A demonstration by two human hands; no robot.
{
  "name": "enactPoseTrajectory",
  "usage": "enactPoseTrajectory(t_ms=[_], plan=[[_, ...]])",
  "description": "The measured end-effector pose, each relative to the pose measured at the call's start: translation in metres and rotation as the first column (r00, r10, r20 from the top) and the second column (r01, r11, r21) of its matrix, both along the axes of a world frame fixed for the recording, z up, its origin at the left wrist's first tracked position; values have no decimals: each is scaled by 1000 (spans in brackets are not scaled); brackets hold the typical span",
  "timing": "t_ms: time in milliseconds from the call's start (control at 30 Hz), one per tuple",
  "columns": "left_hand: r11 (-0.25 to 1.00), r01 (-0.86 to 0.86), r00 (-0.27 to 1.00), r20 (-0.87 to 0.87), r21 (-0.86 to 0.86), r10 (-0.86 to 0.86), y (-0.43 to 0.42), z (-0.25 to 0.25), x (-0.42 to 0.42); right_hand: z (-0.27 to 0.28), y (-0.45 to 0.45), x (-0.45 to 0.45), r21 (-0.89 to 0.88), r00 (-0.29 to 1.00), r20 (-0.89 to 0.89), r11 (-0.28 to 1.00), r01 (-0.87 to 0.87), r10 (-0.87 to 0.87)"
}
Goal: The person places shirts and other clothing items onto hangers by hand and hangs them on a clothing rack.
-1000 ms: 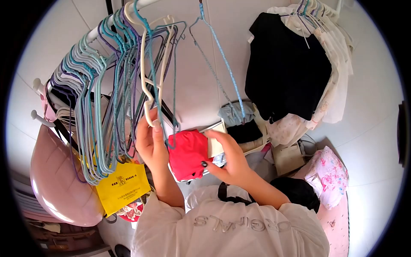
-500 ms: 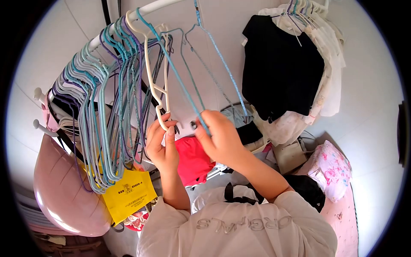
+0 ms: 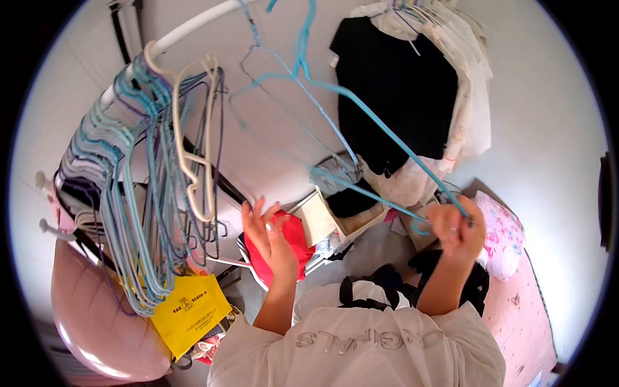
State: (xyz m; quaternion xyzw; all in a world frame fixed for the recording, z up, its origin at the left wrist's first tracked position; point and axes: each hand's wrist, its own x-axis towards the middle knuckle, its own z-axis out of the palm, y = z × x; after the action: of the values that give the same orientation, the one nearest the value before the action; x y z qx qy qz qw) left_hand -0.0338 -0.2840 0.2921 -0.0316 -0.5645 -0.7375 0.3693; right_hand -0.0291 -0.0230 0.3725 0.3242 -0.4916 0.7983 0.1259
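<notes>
A teal hanger [image 3: 380, 122] tilts across the middle of the view, its lower right corner in my right hand [image 3: 458, 229], whose fingers are closed round it. My left hand [image 3: 269, 240] is raised with its fingers apart and holds nothing. Just behind and beside it lies a red cloth [image 3: 293, 240]. Up and to the left of that hand, a cream hanger [image 3: 179, 142] hangs at the near end of a dense row of teal, grey and purple hangers [image 3: 122, 187] on a white rail [image 3: 200, 20]. A thin blue patterned hanger [image 3: 316, 103] hangs behind the teal one.
A black top [image 3: 396, 90] and pale garments [image 3: 474, 97] hang at the upper right. Below them stands a box [image 3: 361, 222] with folded cloth. A yellow bag [image 3: 191, 313] and a pink balloon-like object [image 3: 97, 316] are lower left; a floral bundle [image 3: 500, 235] lies right.
The teal hanger has moved right and away from the row, with my right hand on it. My left hand has let go of the cream hanger and opened. The view has shifted.
</notes>
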Motion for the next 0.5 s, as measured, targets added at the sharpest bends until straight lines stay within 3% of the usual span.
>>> enactPoseTrajectory(t_ms=[33, 100, 167, 233, 300, 333, 433, 467, 500], plan=[[982, 163, 982, 77, 93, -170, 3, -7, -2, -6, 22, 7, -27, 999, 22, 999, -23, 23], [805, 424, 854, 113, 415, -508, 4, -15, -15, -21, 64, 23, 1, 999, 41, 1000, -9, 9], [619, 588, 731, -16, 521, -682, 3, -15, -31, -40, 98, 42, -27, 995, 84, 998, -58, 61], [413, 661, 635, -173, 627, -753, 1, -20, -50, -64, 129, 63, -18, 994, 101, 999, -49, 51], [142, 698, 527, -368, 702, -766, 7, -31, -67, -86, 156, 96, -105, 976, 206, 989, 100, -77], [254, 619, 604, -244, 743, -759, 19, -24, -68, -90, 164, 113, -99, 967, 232, 986, 135, -109], [562, 736, 484, 287, 377, -827, 36, -55, -91, -105, 182, 155, -58, 957, 224, 977, 204, -186], [648, 756, 530, 496, 91, -688, 53, -63, -91, -111, 186, 170, -26, 904, 291, 942, 334, -313], [516, 815, 565, 563, -264, -603, 70, -60, -91, -116, 190, 184, 16, 831, 355, 891, 453, -429]])
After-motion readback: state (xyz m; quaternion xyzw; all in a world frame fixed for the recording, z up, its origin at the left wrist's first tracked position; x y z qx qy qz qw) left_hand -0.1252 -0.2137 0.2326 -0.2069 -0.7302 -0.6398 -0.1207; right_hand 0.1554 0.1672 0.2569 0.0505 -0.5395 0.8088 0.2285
